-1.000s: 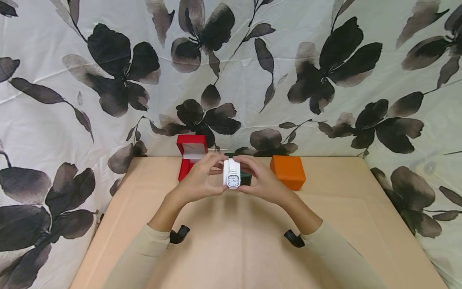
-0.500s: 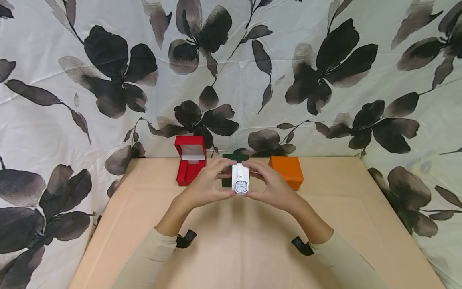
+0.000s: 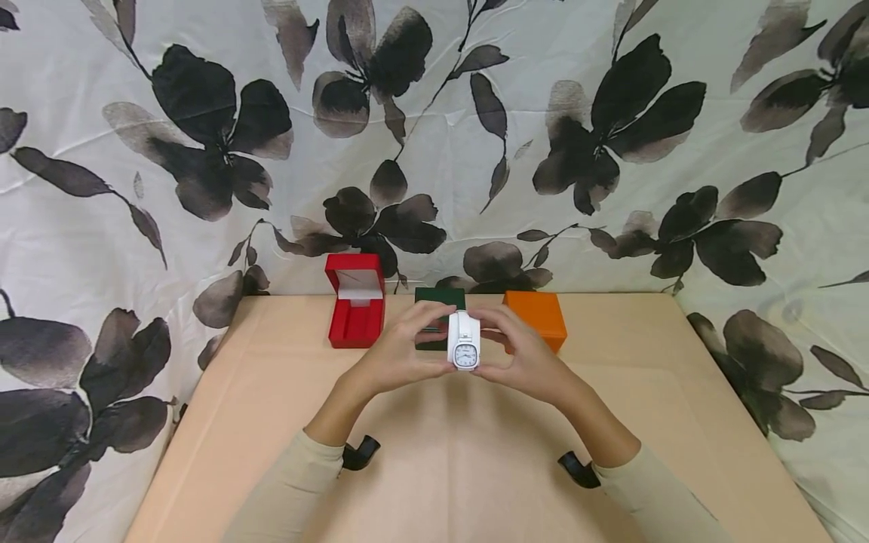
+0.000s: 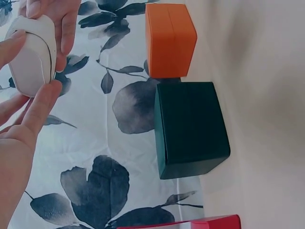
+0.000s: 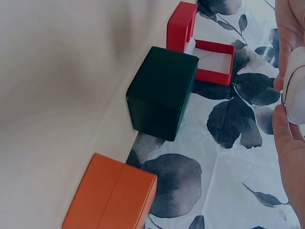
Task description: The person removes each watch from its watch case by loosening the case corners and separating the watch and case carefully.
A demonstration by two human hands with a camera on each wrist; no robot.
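Note:
A white wristwatch (image 3: 465,343) with a rounded square dial is held up above the table, its band wrapped round a white cushion (image 4: 32,62). On its left side my left hand (image 3: 406,351) pinches it between thumb and fingers. My right hand (image 3: 523,354) grips the opposite side the same way. The dial faces the head camera. Both wrist views catch the white cushion and band only partly, at the frame's edge, with fingertips against them.
Along the table's back edge stand an open red box (image 3: 356,320) at left, a shut dark green box (image 3: 440,298) behind the hands, and a shut orange box (image 3: 538,313) at right. A floral cloth (image 3: 434,151) hangs behind the table (image 3: 271,392).
Both hands have carried the watch slightly right and nearer the body, uncovering more of the red box and the green box. The grip on the watch looks the same.

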